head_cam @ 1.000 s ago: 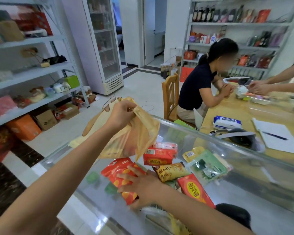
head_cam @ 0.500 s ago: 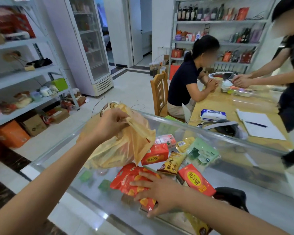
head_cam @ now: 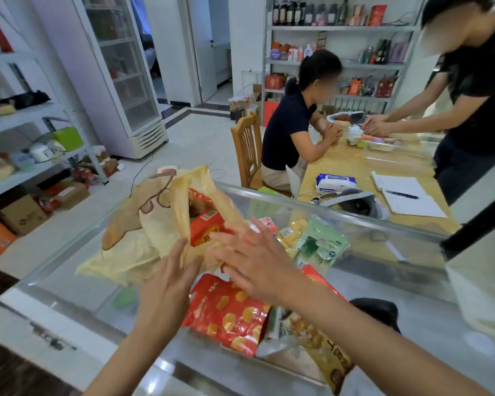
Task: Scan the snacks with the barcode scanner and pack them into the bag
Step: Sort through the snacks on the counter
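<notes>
A yellowish plastic bag [head_cam: 143, 238] lies on the glass counter [head_cam: 77, 270] with its mouth facing me. A red snack box [head_cam: 205, 228] shows inside it. My left hand [head_cam: 169, 272] has its fingers spread against the bag's near rim. My right hand [head_cam: 255, 255], blurred and with fingers apart, hovers at the bag's mouth and holds nothing. Below both hands lies a red snack packet [head_cam: 226, 312] with yellow pieces printed on it. A yellow-brown packet [head_cam: 323, 347], a green packet [head_cam: 323, 247] and a small yellow packet [head_cam: 290, 232] lie nearby. A black object [head_cam: 380, 311], perhaps the scanner, sits right of my forearm.
Beyond the counter stands a wooden table [head_cam: 352, 164] with a notebook [head_cam: 406, 195], a wipes pack [head_cam: 336, 181] and a headset [head_cam: 355, 201]. One person sits at it on a wooden chair [head_cam: 247, 147]; another leans over it from the right. Shelves and a fridge [head_cam: 120, 72] line the walls.
The bag has come down from my raised left hand onto the counter. My right hand has left the red packet and moved up to the bag's mouth. A red box now shows inside.
</notes>
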